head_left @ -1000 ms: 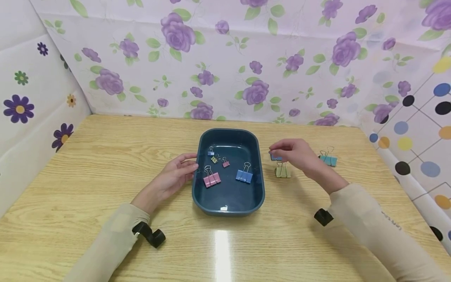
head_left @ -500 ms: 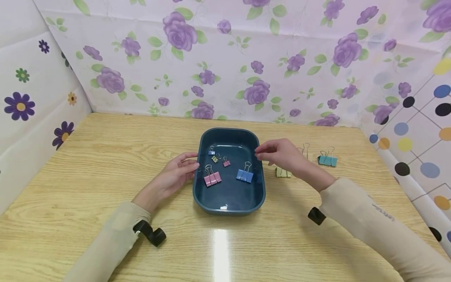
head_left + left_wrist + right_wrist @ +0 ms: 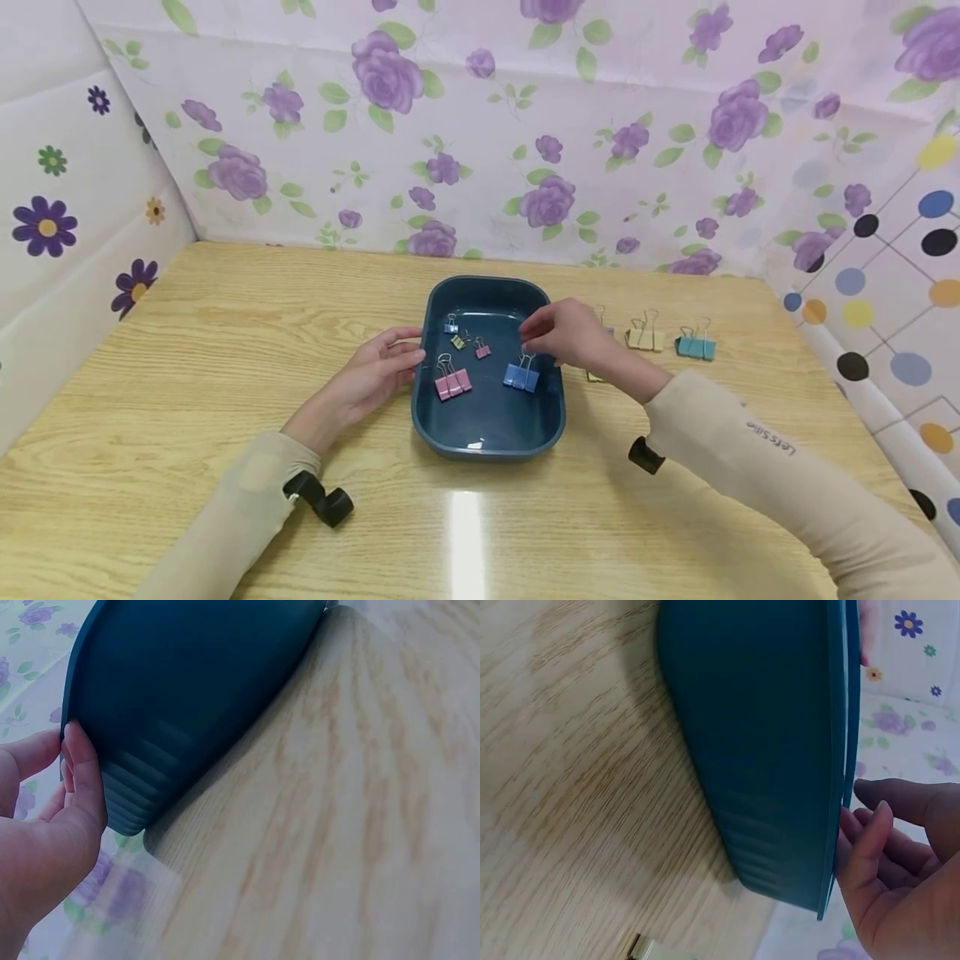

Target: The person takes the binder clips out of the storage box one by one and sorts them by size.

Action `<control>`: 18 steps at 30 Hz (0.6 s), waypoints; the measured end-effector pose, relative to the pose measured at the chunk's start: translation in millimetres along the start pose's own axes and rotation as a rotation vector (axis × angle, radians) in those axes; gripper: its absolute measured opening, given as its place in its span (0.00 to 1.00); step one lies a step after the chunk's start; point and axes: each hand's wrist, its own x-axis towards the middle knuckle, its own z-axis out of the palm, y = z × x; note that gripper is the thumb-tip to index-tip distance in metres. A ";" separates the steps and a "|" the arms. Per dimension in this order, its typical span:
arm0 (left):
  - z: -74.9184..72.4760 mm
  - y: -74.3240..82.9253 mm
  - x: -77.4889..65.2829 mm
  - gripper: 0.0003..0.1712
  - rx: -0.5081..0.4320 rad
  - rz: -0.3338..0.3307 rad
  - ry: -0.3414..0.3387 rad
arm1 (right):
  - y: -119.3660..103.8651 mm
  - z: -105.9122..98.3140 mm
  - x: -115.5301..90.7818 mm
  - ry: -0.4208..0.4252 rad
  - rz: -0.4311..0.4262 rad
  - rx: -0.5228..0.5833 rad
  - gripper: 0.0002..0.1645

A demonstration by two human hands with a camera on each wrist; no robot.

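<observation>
A dark blue plastic box (image 3: pixel 489 446) stands mid-table. My left hand (image 3: pixel 375 367) holds its left rim, thumb at the edge and fingers against the outer wall, as the left wrist view shows. My right hand (image 3: pixel 562 333) reaches over the right rim, fingers loosely bent. Its fingertips overlap the wire handles of a large blue binder clip (image 3: pixel 521 378) in the box. In the right wrist view, thumb and fingers of the right hand (image 3: pixel 900 877) stand apart at the rim. Also in the box are a large pink binder clip (image 3: pixel 453 384) and several small clips, one of them pink (image 3: pixel 482 352).
Right of the box, on the wooden table (image 3: pixel 300 283), lie a teal binder clip (image 3: pixel 697 348) and a yellow one (image 3: pixel 645 337). The right hand and wrist partly hide another yellow clip (image 3: pixel 595 377) and a blue one (image 3: pixel 610 331). Floral cloth (image 3: pixel 480 150) hangs behind.
My right hand has moved left, from beside the clips on the table to over the box's right side, uncovering a yellow clip. The left hand and the clips in the box stay put.
</observation>
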 end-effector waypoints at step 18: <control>0.2 1.3 -2.3 0.27 0.009 -0.008 0.005 | -8.8 7.4 7.7 -0.079 -0.039 -0.048 0.14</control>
